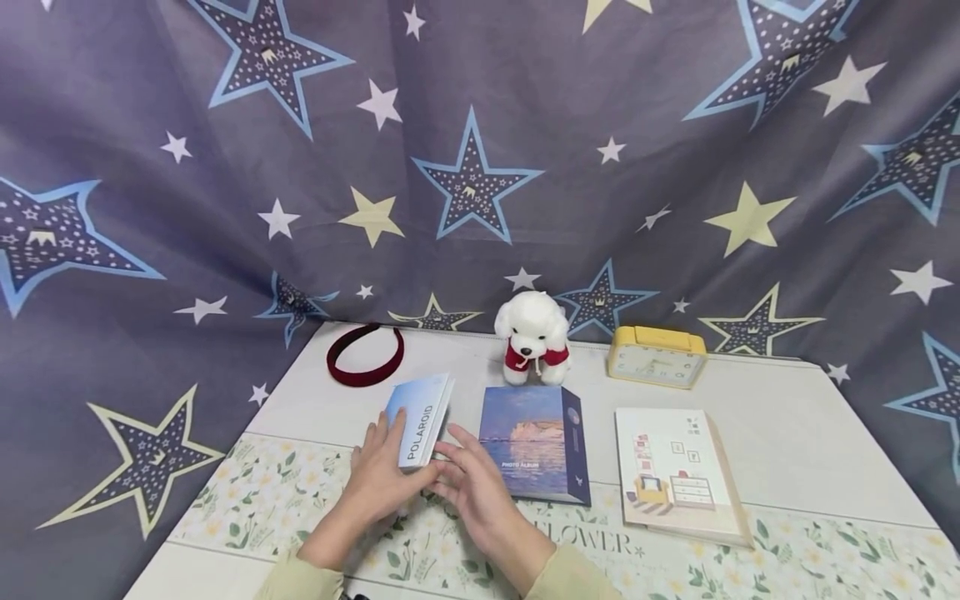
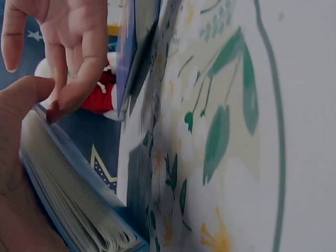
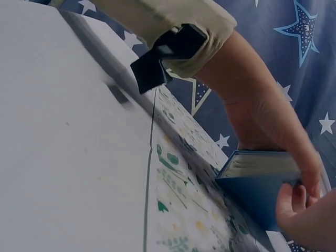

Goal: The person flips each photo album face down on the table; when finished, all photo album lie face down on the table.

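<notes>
A light-blue album (image 1: 422, 421) with "POLAROID" along its white spine stands tilted over the table's left half. My left hand (image 1: 382, 467) grips it, fingers spread over the front cover and thumb at the near edge. In the left wrist view, the album's page edges (image 2: 63, 184) fan slightly between its covers. My right hand (image 1: 476, 492) is beside the spine, relaxed fingers reaching the album's lower corner close to the left thumb. The right wrist view shows the right fingertips (image 3: 286, 202) at the blue cover. Right of the hands lies a dark-blue photo album (image 1: 525, 446) with a cliff picture.
A dark-red headband (image 1: 366, 379) lies at the back left. Along the back are a white plush dog (image 1: 532, 333) in red and a yellow clock (image 1: 657, 357). A white illustrated book (image 1: 678, 475) lies at right. A starry curtain (image 1: 480, 275) hangs behind the table.
</notes>
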A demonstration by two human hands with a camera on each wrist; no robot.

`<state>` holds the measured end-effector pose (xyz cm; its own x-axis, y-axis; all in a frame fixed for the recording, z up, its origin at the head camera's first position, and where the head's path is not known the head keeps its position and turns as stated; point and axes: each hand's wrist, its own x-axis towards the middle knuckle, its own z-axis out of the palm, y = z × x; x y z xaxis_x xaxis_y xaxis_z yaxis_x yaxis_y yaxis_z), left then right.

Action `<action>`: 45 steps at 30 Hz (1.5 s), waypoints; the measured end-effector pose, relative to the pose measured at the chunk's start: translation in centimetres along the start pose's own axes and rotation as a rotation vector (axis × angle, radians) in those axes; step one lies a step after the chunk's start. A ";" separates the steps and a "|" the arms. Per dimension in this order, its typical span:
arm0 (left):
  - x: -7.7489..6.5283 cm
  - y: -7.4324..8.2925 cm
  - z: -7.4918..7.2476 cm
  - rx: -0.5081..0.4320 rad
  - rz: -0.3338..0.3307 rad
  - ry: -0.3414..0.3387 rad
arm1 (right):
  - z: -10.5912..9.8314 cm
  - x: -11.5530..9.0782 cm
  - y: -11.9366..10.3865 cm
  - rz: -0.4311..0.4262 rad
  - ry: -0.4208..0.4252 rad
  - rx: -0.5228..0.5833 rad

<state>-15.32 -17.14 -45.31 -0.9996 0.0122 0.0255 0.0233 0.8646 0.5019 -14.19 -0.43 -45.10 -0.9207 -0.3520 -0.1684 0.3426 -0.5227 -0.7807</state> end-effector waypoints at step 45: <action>-1.0 -1.0 -2.0 -0.651 -0.078 0.284 | -1.0 0.7 2.0 0.094 -0.091 -0.256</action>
<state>-14.33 -18.98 -44.12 -0.9580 -0.2455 0.1480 0.0450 0.3811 0.9235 -14.28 -0.93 -47.41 -0.8626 -0.4640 -0.2014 0.3566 -0.2756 -0.8927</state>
